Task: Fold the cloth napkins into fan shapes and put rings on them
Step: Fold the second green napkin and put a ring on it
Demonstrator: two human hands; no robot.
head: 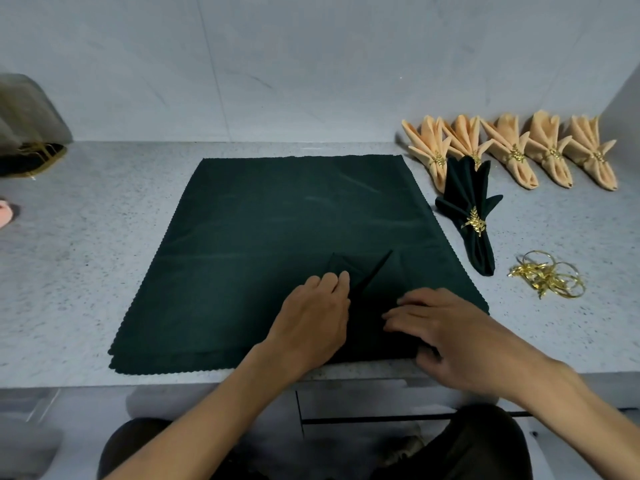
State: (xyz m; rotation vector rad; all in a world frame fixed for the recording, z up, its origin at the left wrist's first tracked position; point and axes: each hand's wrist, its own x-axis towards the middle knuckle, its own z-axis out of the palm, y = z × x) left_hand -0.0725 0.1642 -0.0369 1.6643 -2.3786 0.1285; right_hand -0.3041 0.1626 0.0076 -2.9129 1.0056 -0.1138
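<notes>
hands: left hand [311,317] has its fingertips curled down, pinching a raised pleat of dark green cloth; right hand [446,330] lies flatter, fingers stretched along the folded bit and thumb tucked at the near edge, pinning it so the pleats don't spring open, I'd guess

counter [104,237]: speckled grey, everything sits on it, worked right at the near edge so both arms reach easily

green napkin stack [277,220]: big flat square in the middle, looks like several layers going by the scalloped edges at the near left; the piece being folded lies on top at the near right, between the hands

peach fans [512,150]: five finished ones, ringed, lined up along the far right, out of the way

green fan [471,209]: one done, gold leaf ring on it, just right of the stack

loose rings [550,275]: little gold pile near right, close to the right hand, probably parked there for a quick grab
</notes>
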